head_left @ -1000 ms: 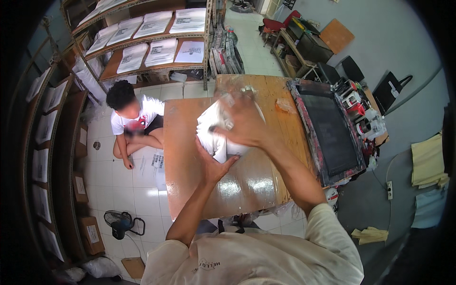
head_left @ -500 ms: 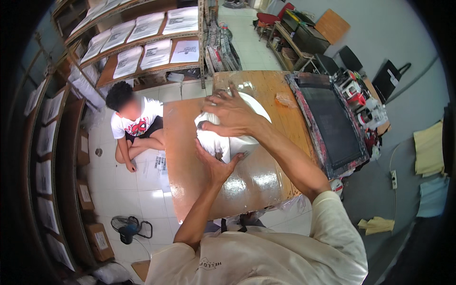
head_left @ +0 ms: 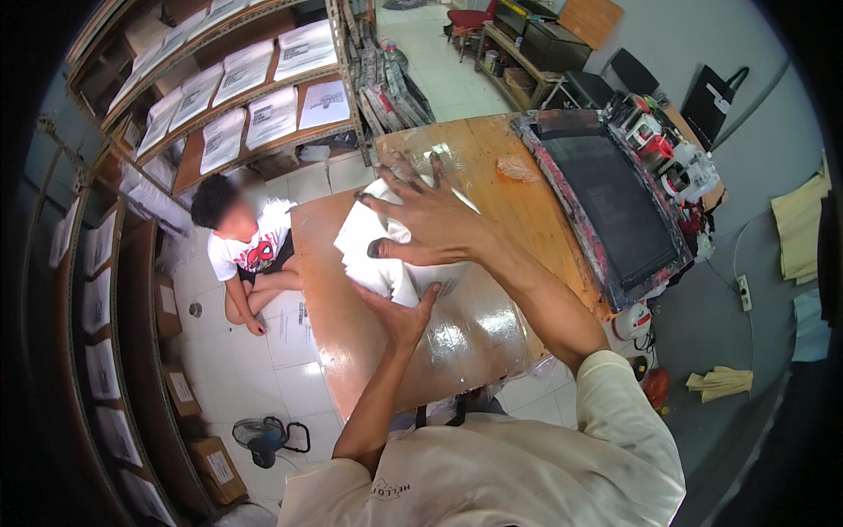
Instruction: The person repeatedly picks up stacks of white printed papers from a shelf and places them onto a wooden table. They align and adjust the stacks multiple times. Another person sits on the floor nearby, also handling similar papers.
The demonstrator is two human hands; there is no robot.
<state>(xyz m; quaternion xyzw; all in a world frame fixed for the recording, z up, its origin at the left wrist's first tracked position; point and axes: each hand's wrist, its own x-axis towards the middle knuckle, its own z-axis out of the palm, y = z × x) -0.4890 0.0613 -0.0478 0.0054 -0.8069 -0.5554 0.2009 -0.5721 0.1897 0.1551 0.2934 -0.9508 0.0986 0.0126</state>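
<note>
A thick stack of soft white sheets [head_left: 358, 239], perhaps cloth or thin bags, is held over the wooden table [head_left: 351, 360]. Its left edges fan out in layers and the far part curls round. My left hand [head_left: 399, 318] clasps the near side from below, thumb up against the stack. From above, my right hand [head_left: 435, 224] grips the top with dark-stained fingers spread wide and the thumb pressed into the layers. Some faint print shows on the near right face of the stack. My palms hide much of its middle.
A dark screen-printing frame [head_left: 606, 202] lies along the table's right side, beside several jars and bottles [head_left: 667, 167]. Crumpled clear plastic [head_left: 516, 169] rests near it. Left, a person [head_left: 250, 246] sits on the floor by shelves [head_left: 189, 162] of printed white stacks. A fan [head_left: 263, 439] stands lower left.
The white stack has fanned out at its left edges and its top has flattened. My right thumb and fingers have shifted along it. The whole view has turned slightly.
</note>
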